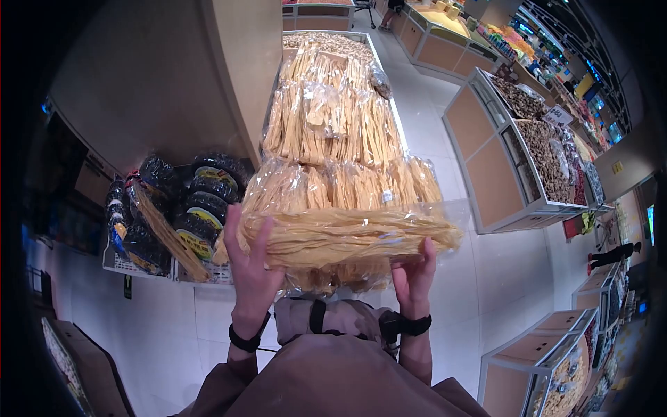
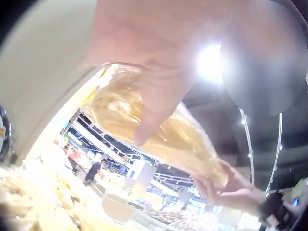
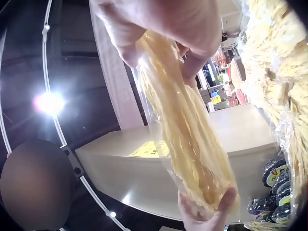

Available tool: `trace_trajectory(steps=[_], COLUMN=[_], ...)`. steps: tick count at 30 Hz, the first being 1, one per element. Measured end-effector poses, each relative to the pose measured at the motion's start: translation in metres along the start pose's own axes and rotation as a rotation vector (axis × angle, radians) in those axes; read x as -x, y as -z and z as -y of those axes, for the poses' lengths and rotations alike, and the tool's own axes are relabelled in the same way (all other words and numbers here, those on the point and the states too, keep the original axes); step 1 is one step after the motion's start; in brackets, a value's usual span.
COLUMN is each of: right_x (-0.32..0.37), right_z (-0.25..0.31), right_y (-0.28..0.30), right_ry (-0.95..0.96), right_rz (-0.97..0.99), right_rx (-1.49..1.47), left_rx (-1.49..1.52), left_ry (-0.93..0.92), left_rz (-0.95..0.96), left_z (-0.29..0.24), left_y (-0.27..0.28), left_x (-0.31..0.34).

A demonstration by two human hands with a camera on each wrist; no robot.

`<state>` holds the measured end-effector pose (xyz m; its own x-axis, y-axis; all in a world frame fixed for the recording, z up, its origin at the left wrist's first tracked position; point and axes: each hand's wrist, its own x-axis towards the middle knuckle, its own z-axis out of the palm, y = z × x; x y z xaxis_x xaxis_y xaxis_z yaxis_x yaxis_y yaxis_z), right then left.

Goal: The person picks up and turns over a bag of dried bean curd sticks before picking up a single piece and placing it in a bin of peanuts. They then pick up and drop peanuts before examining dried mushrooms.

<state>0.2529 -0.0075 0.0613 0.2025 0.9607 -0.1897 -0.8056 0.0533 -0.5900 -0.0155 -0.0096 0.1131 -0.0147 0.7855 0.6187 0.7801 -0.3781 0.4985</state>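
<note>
At the left, black-wrapped packages (image 1: 208, 187) with yellow labels sit in a white crate (image 1: 139, 269), beside the left edge of the display counter. A narrow tan bundle (image 1: 167, 233) lies slanted across them, its lower end toward the crate's near edge.

The left hand (image 1: 253, 278) grips the left end portion of the clear bag (image 1: 340, 236), which contains long pale-yellow strips. The bag is raised above the near end of the display counter (image 1: 399, 125), over similar bagged bundles (image 1: 333, 128) laid in rows toward the far edge.

Bag orientation: the long axis runs left to right across the front of the body, crosswise to the counter's long edges. The bundles below are aligned mainly near to far, so the bag lies roughly square to them.

The right hand (image 1: 415, 278) grips the bag near its right end, thumb and fingers on opposite sides. The bag's right tip extends beyond this hand and past the counter's right edge. Both hands contact the bag; neither is nearer.
</note>
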Motion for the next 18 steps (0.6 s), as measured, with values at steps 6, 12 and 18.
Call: trace_trajectory(steps=[6,12,18], right_x=[-0.002,-0.001,-0.001], right_z=[0.012,0.002,0.003], right_y=[-0.013,-0.007,-0.006], right_ry=[0.110,0.032,-0.067], right_rz=[-0.034,-0.046,-0.061], right_rx=[-0.024,0.023,0.044], left_rx=[1.249,1.262,1.212], left_ry=[0.695,0.810,0.809], left_rz=[0.313,0.277,0.238], left_z=[0.030,0.046,0.045], left_y=[0.007,-0.010,-0.014], left_x=[0.005,0.018,0.019])
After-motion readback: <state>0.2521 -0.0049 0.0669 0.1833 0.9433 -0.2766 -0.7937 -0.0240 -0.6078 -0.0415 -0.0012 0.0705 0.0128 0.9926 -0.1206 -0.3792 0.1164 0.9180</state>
